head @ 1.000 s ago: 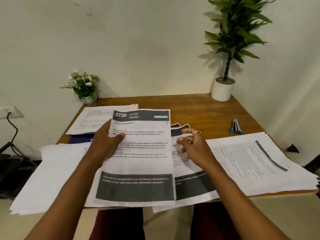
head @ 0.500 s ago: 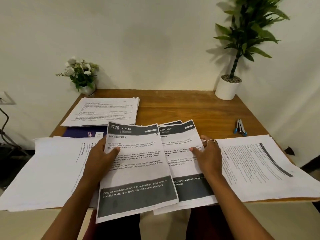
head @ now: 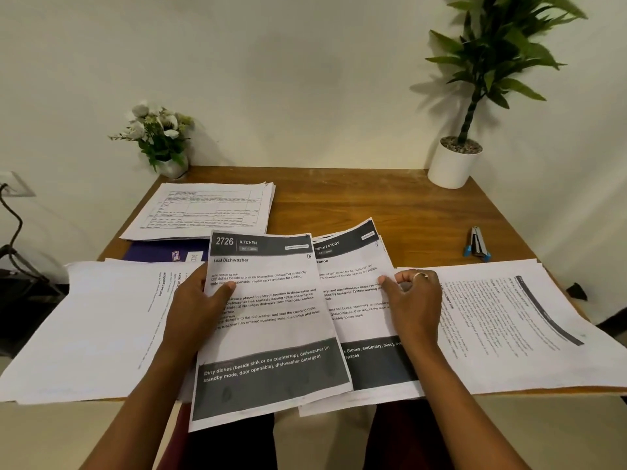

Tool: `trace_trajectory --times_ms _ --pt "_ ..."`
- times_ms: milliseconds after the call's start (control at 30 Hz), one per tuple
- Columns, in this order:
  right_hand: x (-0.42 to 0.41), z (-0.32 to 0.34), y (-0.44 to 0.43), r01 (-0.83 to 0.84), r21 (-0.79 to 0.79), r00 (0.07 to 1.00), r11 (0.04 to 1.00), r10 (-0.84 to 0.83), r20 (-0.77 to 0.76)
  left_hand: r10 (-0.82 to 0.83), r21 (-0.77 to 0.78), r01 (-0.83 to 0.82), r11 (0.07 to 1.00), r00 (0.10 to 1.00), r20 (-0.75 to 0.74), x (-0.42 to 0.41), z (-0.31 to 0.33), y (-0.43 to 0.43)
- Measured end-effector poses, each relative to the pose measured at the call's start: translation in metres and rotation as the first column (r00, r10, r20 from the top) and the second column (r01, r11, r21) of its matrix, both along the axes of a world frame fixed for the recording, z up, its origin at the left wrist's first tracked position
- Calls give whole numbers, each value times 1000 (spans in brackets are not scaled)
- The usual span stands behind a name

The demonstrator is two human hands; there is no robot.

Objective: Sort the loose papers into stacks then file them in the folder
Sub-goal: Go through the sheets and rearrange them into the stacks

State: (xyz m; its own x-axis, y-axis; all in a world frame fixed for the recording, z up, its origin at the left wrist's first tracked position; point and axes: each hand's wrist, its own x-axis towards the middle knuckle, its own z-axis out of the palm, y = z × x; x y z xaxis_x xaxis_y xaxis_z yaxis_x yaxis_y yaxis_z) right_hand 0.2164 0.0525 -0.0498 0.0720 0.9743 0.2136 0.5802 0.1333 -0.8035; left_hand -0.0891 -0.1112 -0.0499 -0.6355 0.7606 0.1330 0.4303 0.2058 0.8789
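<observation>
Your left hand (head: pixel 198 308) grips the KITCHEN sheet (head: pixel 271 334), your right hand (head: pixel 415 301) pinches the DESK/STUDY sheet (head: pixel 353 266), headers exposed for sorting.

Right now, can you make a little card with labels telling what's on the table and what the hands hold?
left grip: holds the Kitchen sheet, thumb on top
right grip: pinches the Desk/Study sheet at its edge
paper stacks: left stack, right stack, back stack
folder: purple, partly under the back stack
also on table: stapler, potted plant, flowers
</observation>
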Motion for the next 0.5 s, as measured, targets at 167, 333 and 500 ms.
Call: trace_trajectory --times_ms 167,333,500 --pt "4 -3 3 -46 -19 998 999 45 -45 7 -17 -7 1000 1000 22 -1 -1 0" --pt "8 9 -2 -102 -32 982 994 96 -164 15 14 -16 1000 995 101 2 -1 -4" --pt "8 35 2 -225 -43 945 973 208 -254 1 97 -23 995 976 216 0 4 -9"
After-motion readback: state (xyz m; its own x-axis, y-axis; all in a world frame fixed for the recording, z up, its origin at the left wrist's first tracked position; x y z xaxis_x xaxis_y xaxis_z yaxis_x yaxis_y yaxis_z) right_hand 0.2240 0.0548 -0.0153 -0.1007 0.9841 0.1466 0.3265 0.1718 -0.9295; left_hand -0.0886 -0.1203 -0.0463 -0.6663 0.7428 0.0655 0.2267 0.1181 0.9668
